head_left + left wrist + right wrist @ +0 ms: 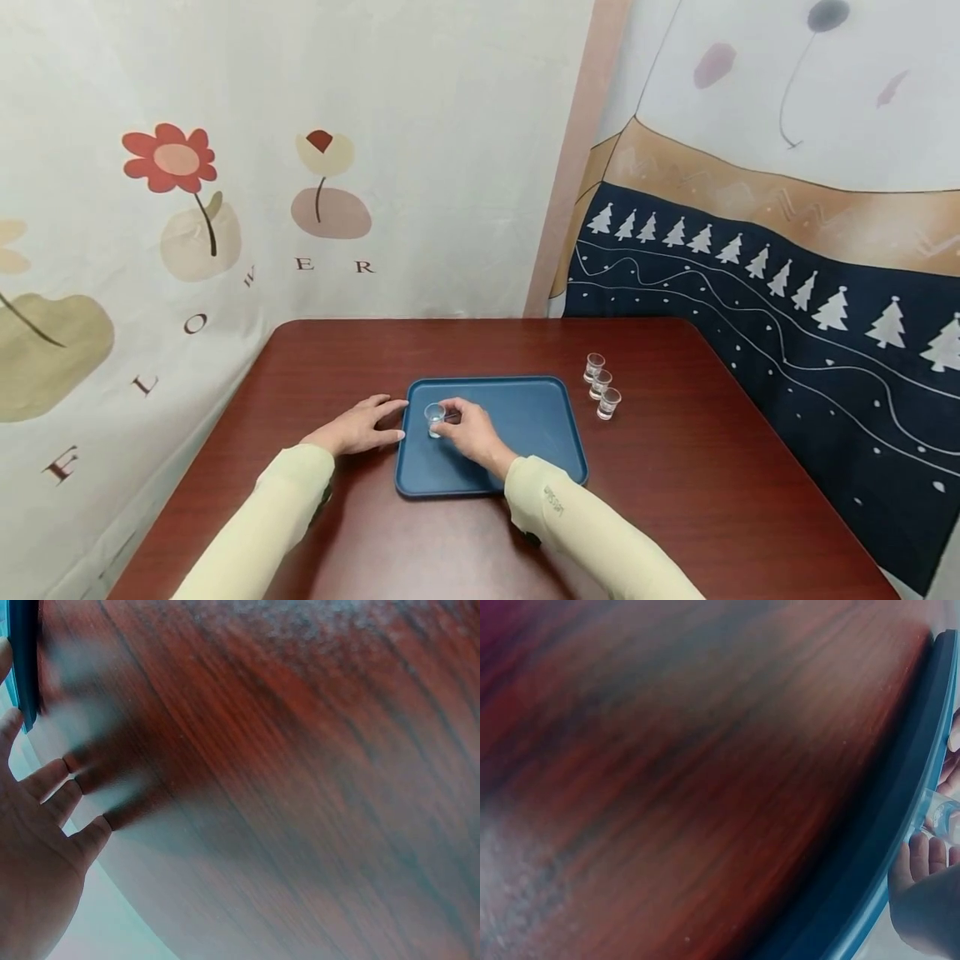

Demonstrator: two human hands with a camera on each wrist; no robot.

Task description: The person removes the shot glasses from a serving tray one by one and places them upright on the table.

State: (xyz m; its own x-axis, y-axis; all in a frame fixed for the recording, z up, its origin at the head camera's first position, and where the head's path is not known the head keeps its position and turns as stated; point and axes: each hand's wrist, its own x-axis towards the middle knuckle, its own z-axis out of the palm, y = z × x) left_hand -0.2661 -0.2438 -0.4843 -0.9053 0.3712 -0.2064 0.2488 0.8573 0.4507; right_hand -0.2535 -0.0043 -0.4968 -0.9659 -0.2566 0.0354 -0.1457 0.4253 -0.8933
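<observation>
Between the thumb and fingers of my right hand (pixel 474 433), a small clear shot glass (pixel 434 418) is pinched upright over the left part of a blue rectangular tray (pixel 517 433). The right wrist view catches this glass (pixel 932 810) at its right edge, past the tray's rim. My left hand (pixel 367 425) lies at the tray's left edge, fingers spread and mostly straight, with fingertips right at the rim. In the left wrist view the left hand (pixel 45 832) shows extended fingers, some touching the wooden table.
Three more clear shot glasses, a back one (pixel 594 367), a middle one (pixel 600 384) and a front one (pixel 609 403), stand in a slanting row right of the tray on the reddish-brown table (pixel 675 467). Printed cloth (pixel 450 167) hangs behind the table.
</observation>
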